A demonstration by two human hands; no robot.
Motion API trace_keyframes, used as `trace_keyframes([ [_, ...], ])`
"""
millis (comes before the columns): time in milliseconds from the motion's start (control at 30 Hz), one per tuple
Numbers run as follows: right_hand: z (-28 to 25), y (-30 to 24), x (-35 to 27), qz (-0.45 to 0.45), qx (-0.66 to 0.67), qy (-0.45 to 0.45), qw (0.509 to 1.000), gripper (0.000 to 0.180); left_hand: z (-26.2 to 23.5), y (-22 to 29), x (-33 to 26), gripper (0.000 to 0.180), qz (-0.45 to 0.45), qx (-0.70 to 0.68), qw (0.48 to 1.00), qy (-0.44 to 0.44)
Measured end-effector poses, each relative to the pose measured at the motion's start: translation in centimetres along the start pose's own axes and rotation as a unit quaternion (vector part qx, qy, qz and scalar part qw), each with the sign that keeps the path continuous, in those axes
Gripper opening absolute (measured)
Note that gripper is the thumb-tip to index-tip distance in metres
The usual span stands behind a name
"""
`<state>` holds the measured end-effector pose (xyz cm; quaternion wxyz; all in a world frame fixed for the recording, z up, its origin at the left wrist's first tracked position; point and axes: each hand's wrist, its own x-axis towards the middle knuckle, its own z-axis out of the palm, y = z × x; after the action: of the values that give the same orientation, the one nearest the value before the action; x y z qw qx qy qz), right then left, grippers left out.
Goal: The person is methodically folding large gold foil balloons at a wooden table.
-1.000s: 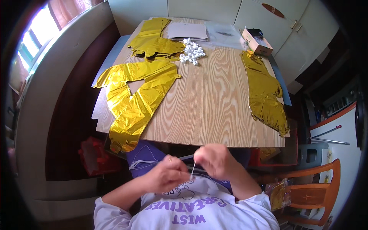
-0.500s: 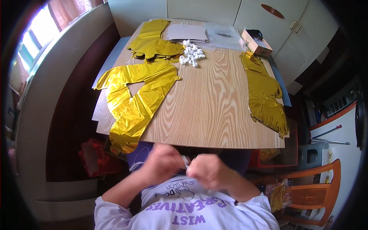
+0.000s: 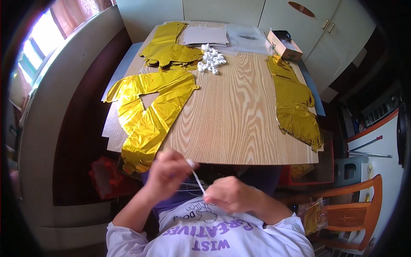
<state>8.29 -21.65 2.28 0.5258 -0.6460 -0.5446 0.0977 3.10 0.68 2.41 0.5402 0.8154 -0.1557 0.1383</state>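
Note:
A white ribbon (image 3: 197,180) runs slanting between my two hands above my lap, just off the table's near edge. My left hand (image 3: 169,173) is closed, with the ribbon's upper end at its thumb and fingertips. Lower and to the right, my right hand (image 3: 230,195) is closed on the other end. A thin loose strand hangs behind them over my lap. Nearest to my left hand lies a flat gold foil balloon (image 3: 167,113) with a triangular hole, its narrow end hanging over the table edge. Motion blurs both hands slightly.
Small white rolls (image 3: 212,60) are heaped beyond the balloon. More gold foil (image 3: 169,45) lies at the far left, and a folded piece (image 3: 295,103) on the right. Grey cards (image 3: 205,35), clear bags (image 3: 246,38) and a box (image 3: 284,45) line the wooden table's (image 3: 227,115) far side.
My left hand has moved up and left, away from my right hand. A longer stretch of white ribbon now shows between them.

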Motion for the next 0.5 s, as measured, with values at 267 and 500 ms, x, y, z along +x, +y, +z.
trace_keyframes([
  [267, -0.1, 0.0, 0.3, 0.006, 0.022, -0.019, 1.000, 0.013, 0.4, 0.3, -0.1, 0.015, -0.025, 0.006, 0.999, -0.029],
  [500, 0.8, 0.8, 0.0, 0.029, -0.005, -0.013, 0.999, 0.018, -0.1, 0.7, -0.5, 0.013, -0.172, -0.314, 0.933, 0.036],
])
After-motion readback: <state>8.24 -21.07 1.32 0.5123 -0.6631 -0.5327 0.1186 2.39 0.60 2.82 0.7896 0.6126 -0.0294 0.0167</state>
